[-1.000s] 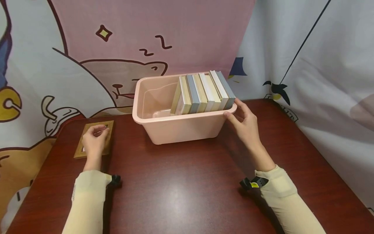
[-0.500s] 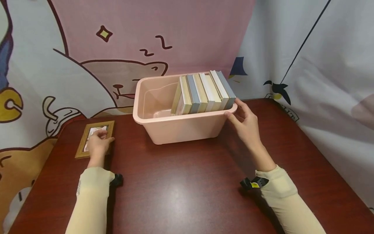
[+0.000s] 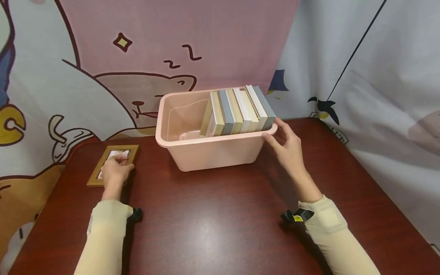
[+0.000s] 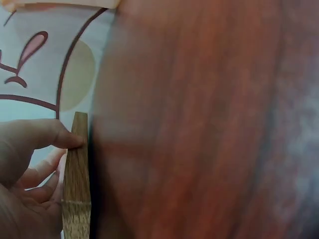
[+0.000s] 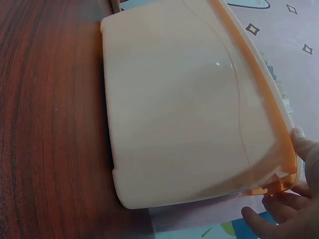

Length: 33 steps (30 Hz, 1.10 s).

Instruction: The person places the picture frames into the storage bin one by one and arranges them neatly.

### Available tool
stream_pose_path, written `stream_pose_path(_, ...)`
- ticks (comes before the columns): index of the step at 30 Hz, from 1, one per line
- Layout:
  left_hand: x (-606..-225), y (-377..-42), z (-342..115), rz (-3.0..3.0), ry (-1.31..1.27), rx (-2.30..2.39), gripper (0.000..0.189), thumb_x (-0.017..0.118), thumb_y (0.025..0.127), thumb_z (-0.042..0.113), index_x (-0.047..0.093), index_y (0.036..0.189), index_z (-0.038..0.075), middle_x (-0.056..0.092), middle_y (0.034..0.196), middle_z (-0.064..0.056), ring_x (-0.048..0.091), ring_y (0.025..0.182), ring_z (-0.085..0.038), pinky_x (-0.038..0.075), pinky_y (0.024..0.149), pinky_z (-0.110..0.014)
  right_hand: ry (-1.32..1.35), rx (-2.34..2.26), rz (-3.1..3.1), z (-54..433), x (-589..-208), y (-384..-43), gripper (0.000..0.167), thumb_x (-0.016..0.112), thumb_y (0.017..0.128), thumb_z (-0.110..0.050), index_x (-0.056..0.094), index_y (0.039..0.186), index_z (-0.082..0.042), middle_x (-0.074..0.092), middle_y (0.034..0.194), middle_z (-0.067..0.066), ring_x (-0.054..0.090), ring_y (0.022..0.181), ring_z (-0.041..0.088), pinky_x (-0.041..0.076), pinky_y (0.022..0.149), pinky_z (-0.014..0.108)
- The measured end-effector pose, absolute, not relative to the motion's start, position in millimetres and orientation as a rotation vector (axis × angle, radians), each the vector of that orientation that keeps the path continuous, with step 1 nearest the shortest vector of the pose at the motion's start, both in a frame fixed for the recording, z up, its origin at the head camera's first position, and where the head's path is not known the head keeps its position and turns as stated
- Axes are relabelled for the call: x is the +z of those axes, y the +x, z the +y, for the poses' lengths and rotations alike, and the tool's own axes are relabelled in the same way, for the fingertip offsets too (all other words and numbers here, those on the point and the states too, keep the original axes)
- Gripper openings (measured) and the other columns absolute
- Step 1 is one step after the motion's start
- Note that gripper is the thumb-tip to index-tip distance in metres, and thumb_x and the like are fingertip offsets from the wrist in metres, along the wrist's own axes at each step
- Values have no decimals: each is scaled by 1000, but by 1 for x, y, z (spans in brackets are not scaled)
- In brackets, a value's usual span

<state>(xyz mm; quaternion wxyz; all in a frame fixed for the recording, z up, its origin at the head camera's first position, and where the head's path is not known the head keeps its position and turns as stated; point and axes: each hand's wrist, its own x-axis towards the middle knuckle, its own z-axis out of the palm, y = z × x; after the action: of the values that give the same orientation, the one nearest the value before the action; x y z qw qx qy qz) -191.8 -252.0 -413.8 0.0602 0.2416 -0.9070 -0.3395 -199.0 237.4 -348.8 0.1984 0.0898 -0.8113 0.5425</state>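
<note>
On the left of the table lies a wooden picture frame with a pale picture in it. My left hand is over it, thumb at the right edge and fingers curled across the front. In the left wrist view the thumb presses the wooden edge of the frame. My right hand grips the right corner of the rim of a pink plastic bin. Several books stand in the bin's right part, leaning a little. In the right wrist view, thumb and fingers hold the rim of the bin.
A dark red wooden table carries everything. Behind it and to the right hang printed cloths with cartoon figures. The bin stands near the back edge. Its left part has bare floor showing.
My left hand has moved from above the frame's upper part down to its right edge. The frame's far right corner has shifted slightly right. My right hand stays on the bin's rim.
</note>
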Motion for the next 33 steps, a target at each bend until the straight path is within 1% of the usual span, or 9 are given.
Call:
stream_pose_path(4, -404, -186, -252, -2802, 621, -994, 42, 67, 86, 17, 63, 123, -2, 68, 123, -23, 61, 115, -39, 46, 100, -52, 250, 1519, -2269, 238, -351, -200, 63, 72, 91, -10, 46, 148, -4, 52, 148, 15, 58, 129, 30, 49, 107, 49)
stream_pose_path(7, -394, -181, -251, -2815, 546, -974, 43, 67, 85, 17, 64, 123, -3, 69, 120, -23, 66, 103, -31, 49, 93, -45, 250, 1516, -2270, 238, -351, -200, 62, 72, 91, -10, 46, 148, -4, 51, 149, 15, 57, 130, 30, 49, 107, 50)
stream_pose_path(9, -387, -177, -249, -2803, 517, -976, 43, 68, 85, 17, 64, 123, -2, 70, 118, -22, 65, 90, -19, 50, 86, -37, 253, 1512, -2270, 238, -350, -199, 62, 72, 91, -10, 47, 147, -4, 51, 149, 15, 57, 130, 30, 49, 107, 50)
stream_pose_path(12, -376, -171, -245, -2760, 481, -1024, 43, 68, 86, 15, 64, 126, 1, 70, 119, -21, 53, 80, 4, 43, 78, -19, 259, 1510, -2268, 237, -349, -198, 61, 72, 92, -12, 47, 147, -4, 52, 149, 15, 57, 129, 29, 49, 107, 49)
stream_pose_path(15, -365, -166, -240, -2675, 413, -1134, 43, 67, 87, 10, 62, 128, -1, 68, 120, -21, 47, 77, 15, 41, 74, -6, 266, 1509, -2266, 237, -347, -197, 60, 71, 92, -13, 48, 146, -3, 52, 148, 15, 57, 130, 29, 49, 107, 48)
stream_pose_path(20, -345, -162, -227, -2477, 313, -1345, 39, 67, 87, 1, 60, 124, -3, 63, 103, 3, 51, 85, 10, 45, 76, 1, 274, 1507, -2265, 237, -347, -198, 59, 71, 92, -13, 48, 146, -3, 52, 148, 15, 57, 130, 29, 49, 107, 48)
stream_pose_path(23, -331, -160, -218, -2394, 255, -1405, 33, 67, 87, -1, 60, 119, 4, 55, 94, 16, 53, 89, 4, 46, 78, 0, 277, 1508, -2262, 237, -347, -198, 60, 71, 92, -12, 48, 146, -3, 52, 148, 15, 57, 130, 29, 49, 107, 48)
stream_pose_path(28, -308, -157, -201, -2246, 131, -1496, 33, 66, 86, -6, 60, 109, 18, 57, 91, 15, 55, 88, -1, 48, 76, -4, 270, 1503, -2268, 237, -348, -200, 62, 72, 91, -10, 47, 147, -4, 51, 149, 15, 57, 130, 31, 50, 106, 49)
stream_pose_path(33, -286, -155, -182, -2094, -27, -1596, 38, 64, 83, -12, 58, 103, 20, 59, 91, 7, 58, 87, -7, 51, 76, -8, 266, 1504, -2270, 238, -349, -199, 62, 72, 91, -10, 46, 147, -4, 51, 150, 15, 57, 130, 31, 50, 105, 49)
